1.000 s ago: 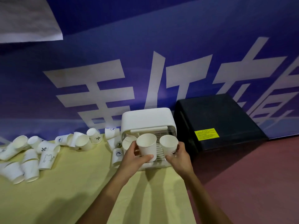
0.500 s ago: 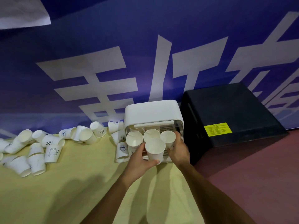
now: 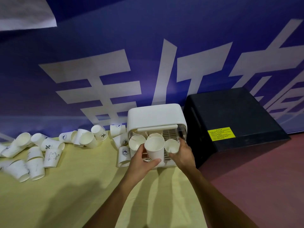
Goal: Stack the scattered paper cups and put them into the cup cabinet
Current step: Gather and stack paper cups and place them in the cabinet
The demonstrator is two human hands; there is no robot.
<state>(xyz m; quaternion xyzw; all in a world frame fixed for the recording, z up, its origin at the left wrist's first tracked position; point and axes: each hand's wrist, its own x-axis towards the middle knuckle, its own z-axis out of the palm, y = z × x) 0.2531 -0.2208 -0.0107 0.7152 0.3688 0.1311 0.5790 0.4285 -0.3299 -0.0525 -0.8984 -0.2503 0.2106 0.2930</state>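
Head view: left hand has raised cup nearer cabinet.

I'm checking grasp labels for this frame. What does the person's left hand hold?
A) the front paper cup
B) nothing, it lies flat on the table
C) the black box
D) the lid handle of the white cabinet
A: the left hand curls thumb and fingers round the front paper cup, just before the cup cabinet; the right hand grips a second paper cup.
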